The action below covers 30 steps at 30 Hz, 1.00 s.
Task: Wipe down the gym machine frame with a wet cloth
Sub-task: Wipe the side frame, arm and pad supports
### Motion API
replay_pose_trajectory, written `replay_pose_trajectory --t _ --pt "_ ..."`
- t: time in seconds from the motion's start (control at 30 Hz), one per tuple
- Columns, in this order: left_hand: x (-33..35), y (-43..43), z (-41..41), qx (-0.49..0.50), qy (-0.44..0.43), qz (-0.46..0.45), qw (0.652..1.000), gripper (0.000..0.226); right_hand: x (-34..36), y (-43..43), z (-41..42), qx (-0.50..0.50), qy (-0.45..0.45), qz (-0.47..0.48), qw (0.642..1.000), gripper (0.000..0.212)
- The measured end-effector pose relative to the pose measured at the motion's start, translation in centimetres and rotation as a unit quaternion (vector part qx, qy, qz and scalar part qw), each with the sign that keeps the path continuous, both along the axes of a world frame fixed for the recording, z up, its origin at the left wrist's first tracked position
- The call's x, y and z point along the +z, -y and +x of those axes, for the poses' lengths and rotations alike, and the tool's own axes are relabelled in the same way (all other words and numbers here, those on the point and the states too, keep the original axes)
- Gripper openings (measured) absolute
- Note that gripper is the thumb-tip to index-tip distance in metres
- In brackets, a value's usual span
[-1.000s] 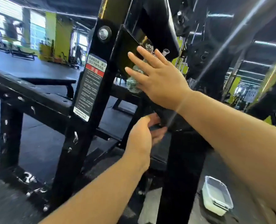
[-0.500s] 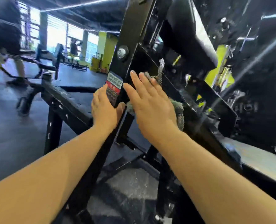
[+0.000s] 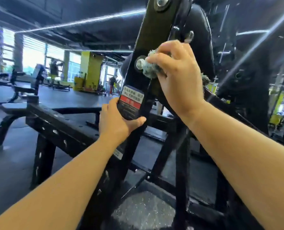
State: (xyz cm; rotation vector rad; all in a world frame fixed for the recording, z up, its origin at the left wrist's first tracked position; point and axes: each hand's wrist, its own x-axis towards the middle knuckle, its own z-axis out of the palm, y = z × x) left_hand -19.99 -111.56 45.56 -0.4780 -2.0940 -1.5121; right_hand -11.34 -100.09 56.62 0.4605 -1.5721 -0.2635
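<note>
Pinching a wadded grey cloth (image 3: 152,69) against the front face of the black frame post (image 3: 154,35), the right hand (image 3: 179,77) has its fingers curled tight round the wad. The cloth sits at mid-height on the post, pressed against the right side of a bolt (image 3: 140,63) with a wide washer.

The post's long axis runs steeply, leaning right as it rises, so any stroke probably has to follow that line. Bare face lies above the fingers, up toward an upper bolt (image 3: 162,1) at the top edge of view. Below them is the warning label (image 3: 131,103).

The left hand (image 3: 116,123) grips the post lower down, at the label's left edge. Its fingers wrap behind, out of sight, and its thumb crosses the front face at the label's lower end. The right hand is the one carrying the cloth and is the nearer to the unwiped upper stretch.

Standing in the way:
- The bolt head stands proud of the face and could snag the cloth.
- A black pad (image 3: 202,47) rises close behind the post's right edge, crowding the knuckles.
- On a downward pass, the left hand itself would block the cloth at the label.

A low beam (image 3: 63,130) with chipped paint runs off to the left, well apart from both hands.
</note>
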Motion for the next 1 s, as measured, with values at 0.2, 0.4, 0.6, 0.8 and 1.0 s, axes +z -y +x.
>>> replay_pose_trajectory --t 0.2,0.4,0.6,0.8,1.0 --pt "-0.3 0.6 -0.4 -0.015 0.003 -0.050 0.999 0.101 -1.7 3.0 -4.6 -0.187 0.014 -0.014 0.982 0.043" --pt "1.2 2.4 -0.8 -0.113 -0.038 -0.078 0.990 0.092 5.9 2.1 -3.7 -0.288 0.033 -0.006 0.957 0.046" --pt "5.6 2.5 -3.8 -0.377 0.029 0.102 0.920 0.031 3.9 4.4 -5.5 -0.272 0.048 -0.058 0.959 0.043" --pt "3.6 1.9 -5.8 -0.469 0.064 0.088 0.877 0.059 9.1 3.1 -3.6 -0.325 0.044 -0.005 0.945 0.043" --pt "2.8 3.9 -4.6 -0.476 0.109 0.135 0.862 0.063 4.0 3.3 -3.5 -0.279 0.162 0.037 0.946 0.045"
